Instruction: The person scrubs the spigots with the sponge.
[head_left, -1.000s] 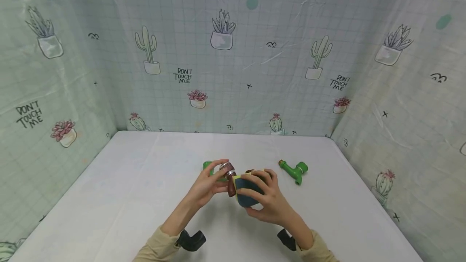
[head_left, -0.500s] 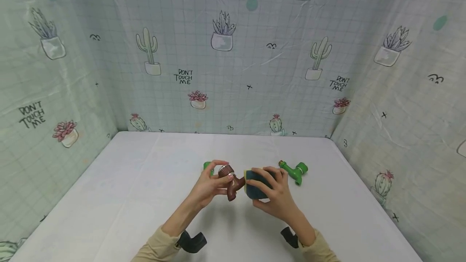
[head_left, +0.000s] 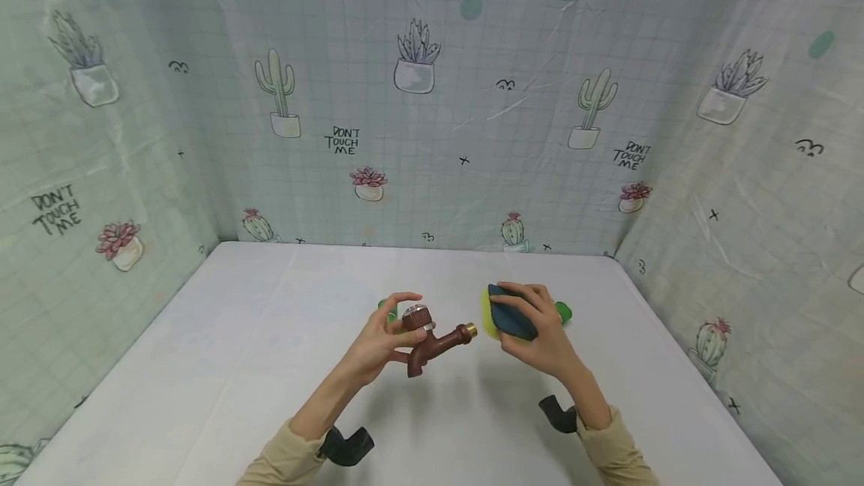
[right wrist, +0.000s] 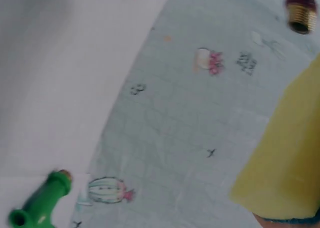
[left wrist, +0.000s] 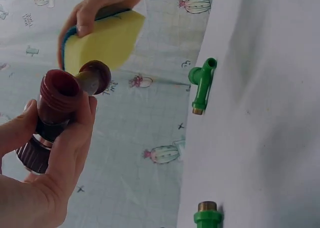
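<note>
Brown faucet [head_left: 430,349]: held above the white surface [head_left: 270,343], centred in the head view; its brass threaded end points to two o'clock, its spout down to about six.
Left grip [head_left: 378,342]: a bare hand, thumb and fingers wrapped round the faucet near its ribbed knob, probably so that the threaded end stays uncovered.
Right grip [head_left: 540,332]: a bare hand pinching the sponge by its dark blue side, likely to keep the yellow side turned to the faucet.
Sponge [head_left: 509,316]: in the air at two o'clock from the brown faucet, near but apart.
Left-hand green faucet [head_left: 387,310]: on the surface at ten o'clock from the brown one, mostly hidden by the hand.
Right-hand green faucet [left wrist: 202,85]: also on the surface, at three o'clock from the sponge; perhaps both are set aside for working room.
</note>
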